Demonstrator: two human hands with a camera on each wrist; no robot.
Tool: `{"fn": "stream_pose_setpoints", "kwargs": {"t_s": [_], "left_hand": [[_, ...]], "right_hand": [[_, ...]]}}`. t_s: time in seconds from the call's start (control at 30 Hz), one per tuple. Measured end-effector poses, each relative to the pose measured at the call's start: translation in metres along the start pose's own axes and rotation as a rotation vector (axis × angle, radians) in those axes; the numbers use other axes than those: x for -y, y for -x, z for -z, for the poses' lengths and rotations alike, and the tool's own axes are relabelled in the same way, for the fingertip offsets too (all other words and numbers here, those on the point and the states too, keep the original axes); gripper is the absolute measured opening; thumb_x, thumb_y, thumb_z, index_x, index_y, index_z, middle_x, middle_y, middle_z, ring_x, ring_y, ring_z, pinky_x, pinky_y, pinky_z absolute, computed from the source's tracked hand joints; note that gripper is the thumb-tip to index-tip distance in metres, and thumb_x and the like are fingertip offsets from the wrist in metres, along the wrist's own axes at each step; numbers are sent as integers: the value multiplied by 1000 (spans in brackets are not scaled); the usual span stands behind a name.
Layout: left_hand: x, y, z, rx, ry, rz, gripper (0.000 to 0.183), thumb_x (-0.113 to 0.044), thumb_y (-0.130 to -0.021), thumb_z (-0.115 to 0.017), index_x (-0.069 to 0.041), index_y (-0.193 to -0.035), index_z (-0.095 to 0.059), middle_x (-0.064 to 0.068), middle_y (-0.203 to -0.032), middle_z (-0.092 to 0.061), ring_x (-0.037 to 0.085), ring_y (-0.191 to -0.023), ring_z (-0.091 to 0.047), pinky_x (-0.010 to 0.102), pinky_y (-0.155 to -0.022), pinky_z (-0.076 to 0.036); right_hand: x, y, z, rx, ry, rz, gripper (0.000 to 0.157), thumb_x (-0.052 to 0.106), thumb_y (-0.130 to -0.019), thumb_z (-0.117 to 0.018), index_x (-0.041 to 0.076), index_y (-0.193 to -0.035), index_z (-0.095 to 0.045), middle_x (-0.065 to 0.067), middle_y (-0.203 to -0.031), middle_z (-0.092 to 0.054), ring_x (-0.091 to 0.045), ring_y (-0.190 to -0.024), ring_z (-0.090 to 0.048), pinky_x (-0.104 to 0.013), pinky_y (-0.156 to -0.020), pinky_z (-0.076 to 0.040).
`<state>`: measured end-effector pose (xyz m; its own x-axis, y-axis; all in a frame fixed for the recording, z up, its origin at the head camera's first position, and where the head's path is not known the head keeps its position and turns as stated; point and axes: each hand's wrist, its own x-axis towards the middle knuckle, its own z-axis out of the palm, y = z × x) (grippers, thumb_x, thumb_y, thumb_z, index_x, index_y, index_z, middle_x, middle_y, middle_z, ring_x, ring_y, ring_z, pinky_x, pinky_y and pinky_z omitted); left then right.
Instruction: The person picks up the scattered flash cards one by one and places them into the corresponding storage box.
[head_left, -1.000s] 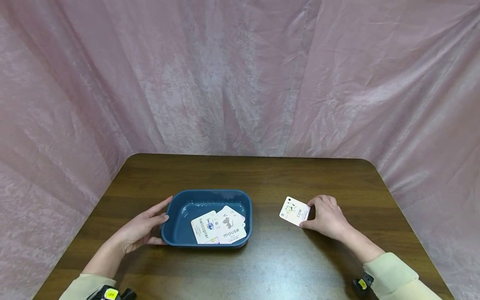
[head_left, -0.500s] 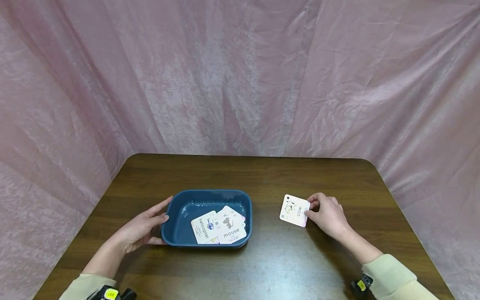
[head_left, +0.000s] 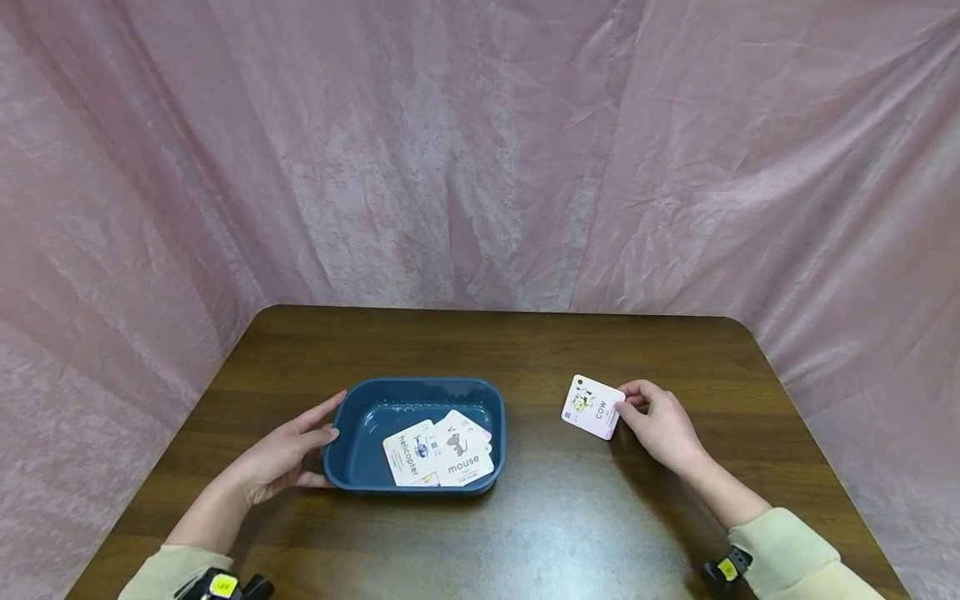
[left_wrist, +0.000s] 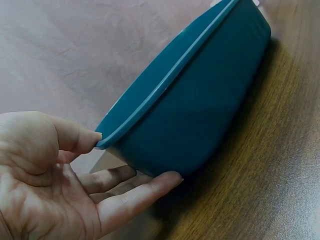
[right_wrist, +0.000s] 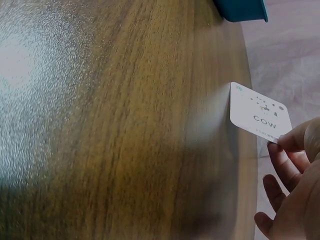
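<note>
A blue plastic tub [head_left: 352, 417] stands left of centre on the table. My left hand [head_left: 281, 458] holds its left end, thumb at the rim and the other fingers spread along the outer wall, as the left wrist view shows. Inside, toward the right, lie several white picture cards: a helicopter card [head_left: 405, 454], overlapped by a mouse card [head_left: 465, 467], with others mostly hidden beneath. Right of the tub, my right hand [head_left: 663, 429] pinches a cow card [head_left: 588, 408] by its right edge between thumb and forefinger. The card's picture side faces up, raised above the table.
A brown wood-grain table [head_left: 525, 533] carries everything, with a bright glare near its front. Pink curtains [head_left: 480, 167] hang around its back and sides. The right wrist view catches a corner of the tub [right_wrist: 242, 9] beyond the card.
My right hand has shifted its pinch on the cow card and raised it slightly away from me, tilting it. The left hand, the tub and its cards have stayed put.
</note>
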<state>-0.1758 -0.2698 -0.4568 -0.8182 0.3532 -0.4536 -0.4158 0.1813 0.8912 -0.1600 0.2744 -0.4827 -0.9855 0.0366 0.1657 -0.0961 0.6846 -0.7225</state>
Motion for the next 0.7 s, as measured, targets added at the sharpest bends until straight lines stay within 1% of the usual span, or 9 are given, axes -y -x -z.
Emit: {"fn": "stream_pose_setpoints", "kwargs": {"t_s": [0.17,0.47,0.7], "left_hand": [[0,0,0,1,0,4,67,-20,-109,-49,-30,-166,-15,28,-166,-9,55,-140,-35,61,-87,-55],[0,0,0,17,-4,-5,68,-20,-109,-48,-30,-166,-12,29,-166,-5,56,-141,-33,61,-87,-55],[0,-1,0,-1,6,2,66,-19,-109,-48,-31,-166,-15,27,-167,-8,55,-142,-32,61,-86,-55]], "right_hand": [[0,1,0,-1,3,-8,18,9,-95,-67,1,-111,-69,-5,-90,-70,-22,-86,-65,-33,-76,-47],[1,0,2,-9,-1,-31,20,11,-96,-67,3,-113,-68,-6,-93,-70,-23,-88,-64,-37,-78,-46],[0,0,1,-17,3,-42,18,12,-97,-66,3,-113,-69,-6,-94,-70,-22,-88,-62,-36,-78,-46]]}}
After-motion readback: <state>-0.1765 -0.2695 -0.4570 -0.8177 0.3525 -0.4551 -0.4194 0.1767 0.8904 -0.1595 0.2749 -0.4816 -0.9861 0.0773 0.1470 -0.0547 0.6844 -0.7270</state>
